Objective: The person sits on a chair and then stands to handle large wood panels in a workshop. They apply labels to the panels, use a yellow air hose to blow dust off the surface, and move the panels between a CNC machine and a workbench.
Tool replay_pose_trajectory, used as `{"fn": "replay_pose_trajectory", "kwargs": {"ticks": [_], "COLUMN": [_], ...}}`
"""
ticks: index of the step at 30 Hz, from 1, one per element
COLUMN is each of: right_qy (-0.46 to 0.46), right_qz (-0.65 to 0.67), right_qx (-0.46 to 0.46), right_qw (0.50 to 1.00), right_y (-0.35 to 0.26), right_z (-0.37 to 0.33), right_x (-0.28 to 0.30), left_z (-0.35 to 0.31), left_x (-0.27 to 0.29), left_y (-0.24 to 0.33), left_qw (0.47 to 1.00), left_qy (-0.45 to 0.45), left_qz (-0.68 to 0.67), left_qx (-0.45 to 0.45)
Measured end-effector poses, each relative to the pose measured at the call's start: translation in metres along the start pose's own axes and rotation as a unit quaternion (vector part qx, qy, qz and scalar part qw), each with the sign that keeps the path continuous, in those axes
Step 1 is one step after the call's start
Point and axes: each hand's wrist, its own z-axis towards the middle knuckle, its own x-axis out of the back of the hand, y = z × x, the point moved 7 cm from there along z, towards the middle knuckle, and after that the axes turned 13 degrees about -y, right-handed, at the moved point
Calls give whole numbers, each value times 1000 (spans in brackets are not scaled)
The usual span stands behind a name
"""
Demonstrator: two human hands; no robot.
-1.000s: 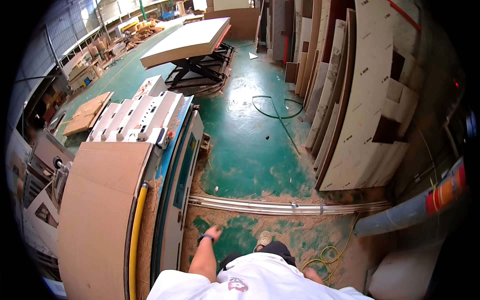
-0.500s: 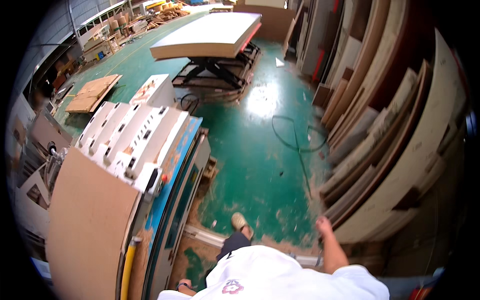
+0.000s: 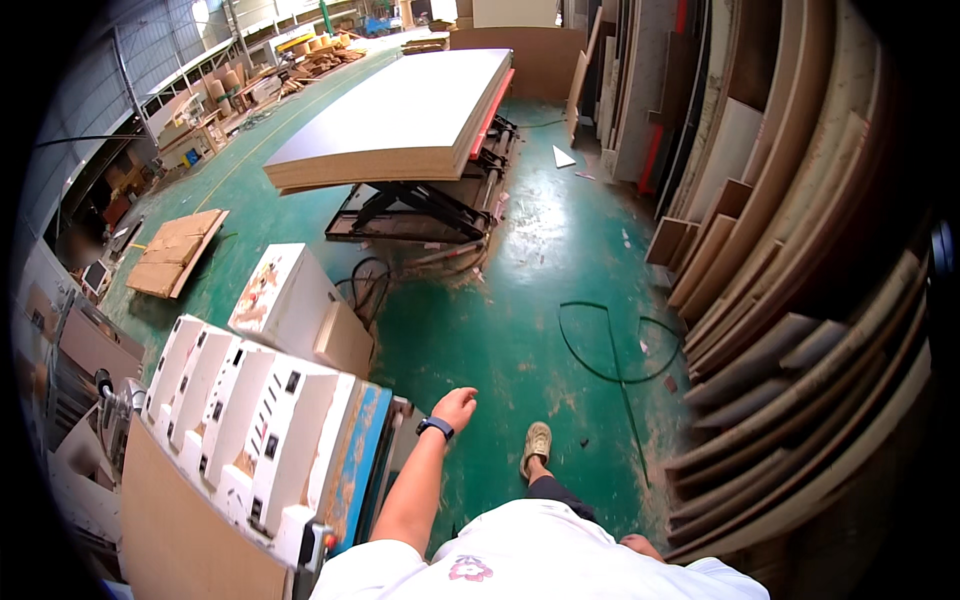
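My left hand (image 3: 456, 408), with a dark watch on its wrist, swings out in front of me over the green floor. Its fingers are loosely bent and apart, and nothing is in them. The white machine housing (image 3: 270, 420) with a blue edge (image 3: 362, 440) is nearest to it, on the left. Only a small patch of my right hand or forearm (image 3: 638, 545) shows beside my white shirt; its fingers are hidden. My foot in a tan shoe (image 3: 537, 450) is stepping forward on the floor.
Ahead stands a black scissor lift table (image 3: 410, 212) bearing a stack of white-topped boards (image 3: 400, 110). Many panels (image 3: 800, 400) lean along the right side. A cable (image 3: 622, 400) loops over the floor. A white cabinet (image 3: 285, 295) and a low pallet-like stack (image 3: 175, 252) lie left.
I have walked forward, so the lift table and machine are nearer. My left hand has swung forward from beside my body, while my right has swung back.
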Motion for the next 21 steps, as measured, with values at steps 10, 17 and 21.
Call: {"fn": "replay_pose_trajectory", "kwargs": {"ticks": [10,17,21], "right_qy": [147,112,-5], "right_qz": [-301,-152,-133], "right_qx": [117,310,364], "right_qw": [935,932,922], "right_y": [-411,-907,-1058], "right_z": [254,266,269], "right_x": [258,157,68], "left_z": [128,101,153], "left_x": [81,181,249], "left_y": [-79,-232,-274], "left_qw": [987,897,879], "left_qy": [-8,262,250], "left_qz": [-130,-196,-184], "left_qx": [95,296,361]}}
